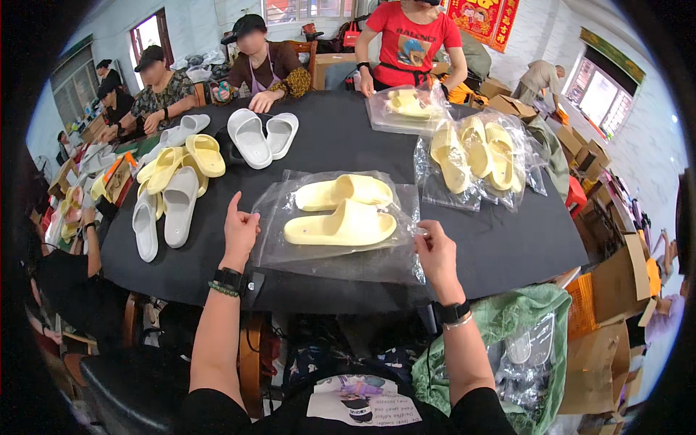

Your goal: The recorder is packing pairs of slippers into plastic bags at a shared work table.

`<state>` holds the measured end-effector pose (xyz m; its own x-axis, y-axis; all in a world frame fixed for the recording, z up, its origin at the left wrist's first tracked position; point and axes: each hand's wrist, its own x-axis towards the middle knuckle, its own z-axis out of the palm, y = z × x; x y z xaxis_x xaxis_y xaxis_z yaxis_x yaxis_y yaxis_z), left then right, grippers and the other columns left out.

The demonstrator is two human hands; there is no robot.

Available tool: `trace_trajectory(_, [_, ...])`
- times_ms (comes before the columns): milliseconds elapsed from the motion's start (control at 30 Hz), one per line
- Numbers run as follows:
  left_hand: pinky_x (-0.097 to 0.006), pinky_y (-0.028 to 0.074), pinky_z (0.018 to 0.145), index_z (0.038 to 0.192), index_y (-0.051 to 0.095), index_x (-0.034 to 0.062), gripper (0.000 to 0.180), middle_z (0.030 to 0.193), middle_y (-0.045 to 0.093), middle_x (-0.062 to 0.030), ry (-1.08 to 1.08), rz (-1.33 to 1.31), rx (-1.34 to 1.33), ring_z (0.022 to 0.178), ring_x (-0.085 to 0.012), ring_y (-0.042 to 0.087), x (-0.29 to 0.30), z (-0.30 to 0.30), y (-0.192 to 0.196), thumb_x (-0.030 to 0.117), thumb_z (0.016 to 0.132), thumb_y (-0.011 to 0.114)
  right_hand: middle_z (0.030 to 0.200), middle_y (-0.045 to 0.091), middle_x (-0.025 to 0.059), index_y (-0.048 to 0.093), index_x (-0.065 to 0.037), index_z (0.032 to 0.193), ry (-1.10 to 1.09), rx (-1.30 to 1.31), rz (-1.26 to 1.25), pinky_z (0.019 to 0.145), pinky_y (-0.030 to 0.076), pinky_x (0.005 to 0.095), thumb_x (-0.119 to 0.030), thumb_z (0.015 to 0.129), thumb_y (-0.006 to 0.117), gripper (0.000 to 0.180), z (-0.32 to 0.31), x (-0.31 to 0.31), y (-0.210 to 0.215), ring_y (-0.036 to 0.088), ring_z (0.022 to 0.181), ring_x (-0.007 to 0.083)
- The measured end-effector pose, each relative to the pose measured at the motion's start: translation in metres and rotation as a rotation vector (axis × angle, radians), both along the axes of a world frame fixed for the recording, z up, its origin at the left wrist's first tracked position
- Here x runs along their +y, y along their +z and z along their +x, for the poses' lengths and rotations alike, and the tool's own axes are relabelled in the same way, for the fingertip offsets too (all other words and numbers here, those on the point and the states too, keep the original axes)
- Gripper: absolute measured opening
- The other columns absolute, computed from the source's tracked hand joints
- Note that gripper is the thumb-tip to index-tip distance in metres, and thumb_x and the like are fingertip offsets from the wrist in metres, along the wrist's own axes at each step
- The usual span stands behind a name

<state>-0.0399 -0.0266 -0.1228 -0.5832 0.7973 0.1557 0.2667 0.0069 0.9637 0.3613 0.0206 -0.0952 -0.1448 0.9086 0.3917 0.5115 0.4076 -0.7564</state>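
A clear plastic bag lies flat on the black-covered table in front of me, with a pair of pale yellow slide sandals in it, side by side, toes to the left. My left hand is at the bag's left edge, index finger stretched up and the other fingers curled against the film. At the right edge my right hand has thumb and fingers pinched on the plastic. Several bagged yellow slides rest to the far right of it.
Loose grey and yellow slides lie at the left; a grey pair stands behind the bag. Across the table a person in red handles another bagged pair. A green sack and cardboard boxes stand at the right.
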Motion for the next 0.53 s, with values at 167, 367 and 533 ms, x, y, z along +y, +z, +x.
trace_trajectory(167, [-0.025,0.047,0.051,0.149,0.033,0.0083,0.070,0.080,0.056,-0.0045,-0.076,-0.042,0.004,0.059,-0.0106,0.055,-0.009,0.013,-0.008,-0.003,0.087,0.062,0.069,0.062,0.0193,0.056,-0.005,0.110,-0.003,-0.230,-0.040,0.062,0.051,0.0406,-0.002,0.081,0.062,0.029,0.026,-0.039,-0.020,0.065,0.069,0.0374])
trace_trajectory(367, [-0.025,0.046,0.050,0.150,0.031,0.0083,0.077,0.082,0.055,-0.0039,-0.106,-0.104,-0.015,0.059,-0.0107,0.055,-0.008,0.008,-0.012,0.000,0.083,0.069,0.068,0.066,0.0161,0.057,-0.002,0.114,0.218,-0.314,-0.537,0.055,0.052,0.0361,-0.008,0.087,0.062,0.028,0.045,-0.047,0.012,0.066,0.055,0.0261])
trace_trajectory(533, [-0.025,0.048,0.053,0.152,0.028,0.0095,0.081,0.084,0.057,-0.0040,-0.037,-0.129,-0.035,0.060,-0.0107,0.055,-0.005,0.007,-0.010,0.005,0.084,0.071,0.070,0.070,0.0092,0.059,-0.005,0.118,0.302,-0.596,-0.443,0.054,0.053,0.0301,-0.019,0.089,0.066,0.033,0.061,0.016,0.051,0.067,0.055,0.0176])
